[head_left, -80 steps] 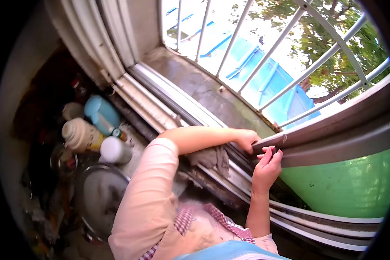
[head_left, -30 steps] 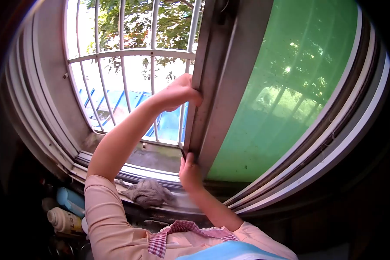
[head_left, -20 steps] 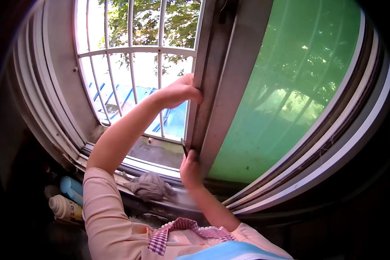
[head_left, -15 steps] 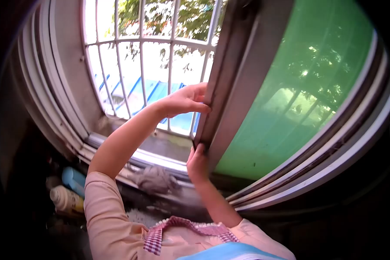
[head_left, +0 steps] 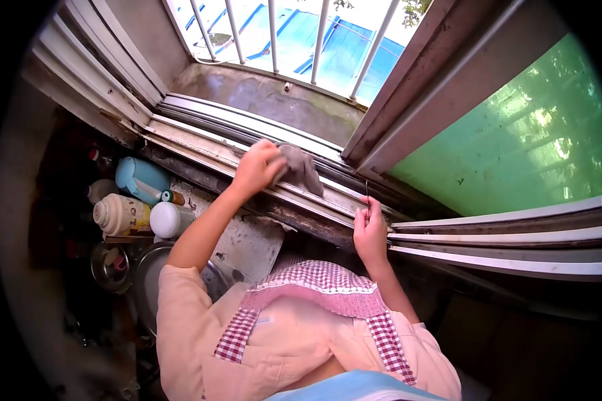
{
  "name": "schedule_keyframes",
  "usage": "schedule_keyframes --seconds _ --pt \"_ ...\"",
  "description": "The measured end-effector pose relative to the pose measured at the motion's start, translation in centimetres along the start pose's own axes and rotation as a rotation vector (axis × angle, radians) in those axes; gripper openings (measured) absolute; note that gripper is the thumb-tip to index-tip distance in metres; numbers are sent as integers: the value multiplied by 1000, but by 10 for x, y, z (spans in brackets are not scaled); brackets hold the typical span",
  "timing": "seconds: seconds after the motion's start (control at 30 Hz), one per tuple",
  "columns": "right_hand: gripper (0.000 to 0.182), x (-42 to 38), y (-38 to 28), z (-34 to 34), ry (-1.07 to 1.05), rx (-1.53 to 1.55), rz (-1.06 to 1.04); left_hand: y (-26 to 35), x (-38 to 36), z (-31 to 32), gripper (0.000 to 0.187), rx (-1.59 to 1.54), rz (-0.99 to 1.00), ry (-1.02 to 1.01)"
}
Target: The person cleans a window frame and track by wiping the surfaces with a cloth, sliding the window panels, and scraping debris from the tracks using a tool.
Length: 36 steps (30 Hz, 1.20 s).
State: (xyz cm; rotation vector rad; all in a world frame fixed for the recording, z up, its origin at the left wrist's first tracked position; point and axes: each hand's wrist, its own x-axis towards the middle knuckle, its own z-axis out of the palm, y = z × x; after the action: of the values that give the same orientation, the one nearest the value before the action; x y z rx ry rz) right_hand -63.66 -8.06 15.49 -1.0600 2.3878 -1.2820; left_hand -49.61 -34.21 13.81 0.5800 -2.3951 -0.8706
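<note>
Gripping grey rag (head_left: pixel 301 168) bunched on window track (head_left: pixel 247 127), left hand (head_left: pixel 255 167) closed over it | rag looks soft, light, limp; best grabbed by a fistful | right hand (head_left: pixel 370 227) pinching something thin at the sash (head_left: pixel 441 80) foot

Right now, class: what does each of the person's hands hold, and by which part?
The left hand grips the grey rag by its left end, on the window track. The right hand pinches a thin dark tool by its lower end.
</note>
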Motion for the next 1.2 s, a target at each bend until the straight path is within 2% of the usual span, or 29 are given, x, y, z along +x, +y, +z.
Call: schedule_keyframes --seconds 0.07,0.13,0.17,0.2,0.23,0.3,0.33,0.43,0.5,0.53,0.6,0.67,0.73,0.8,0.87,0.93,0.97,1.03,1.07,1.1,1.2 --pt "25 -14 12 -5 21 31 38 -11 31 -7 22 14 -251 99" --pt "25 -24 15 -9 34 54 63 4 54 10 26 57 -80 213" --pt "25 -26 15 -11 34 61 63 3 61 26 28 172 -83 52" --pt "25 -27 15 -12 35 71 59 10 74 42 22 286 -93 -270" --pt "24 -29 12 -15 18 75 89 21 68 60 20 426 -90 -169" --pt "25 -31 14 -15 22 94 104 36 70 90 26 287 47 -262" --pt "25 -35 15 -14 19 102 115 59 65 102 32 311 -17 -226" --pt "24 -32 11 -14 -4 41 26 46 53 91 34 348 137 -193" --pt "24 -31 12 -19 2 61 23 43 69 50 20 455 -34 -455" --pt "24 -30 9 -27 7 46 1 40 71 29 18 480 -125 -460" --pt "24 -34 10 -33 64 56 35 17 76 1 18 677 -239 -387" --pt "23 -40 23 -37 92 83 34 18 84 -27 24 567 -305 -247" --pt "23 -44 20 -42 59 63 70 33 89 -42 30 344 2 180" --pt "23 -48 18 -43 49 71 67 99 104 -58 34 8 101 379" --pt "24 -47 16 -42 47 57 20 177 118 -68 37 -162 272 626" --pt "25 -42 14 -40 55 62 -44 224 159 -76 39 109 721 1053" --pt "26 -40 10 -41 59 63 -58 251 178 -79 23 48 757 1207" --pt "23 -39 10 -40 103 61 -88 274 197 -64 22 194 704 1205" --pt "23 -38 9 -41 121 73 -91 265 201 -45 36 395 606 1041" --pt "23 -40 14 -40 119 90 -60 251 204 -24 33 379 748 1102" --pt "22 -44 17 -40 78 112 16 193 170 31 29 254 768 1028"
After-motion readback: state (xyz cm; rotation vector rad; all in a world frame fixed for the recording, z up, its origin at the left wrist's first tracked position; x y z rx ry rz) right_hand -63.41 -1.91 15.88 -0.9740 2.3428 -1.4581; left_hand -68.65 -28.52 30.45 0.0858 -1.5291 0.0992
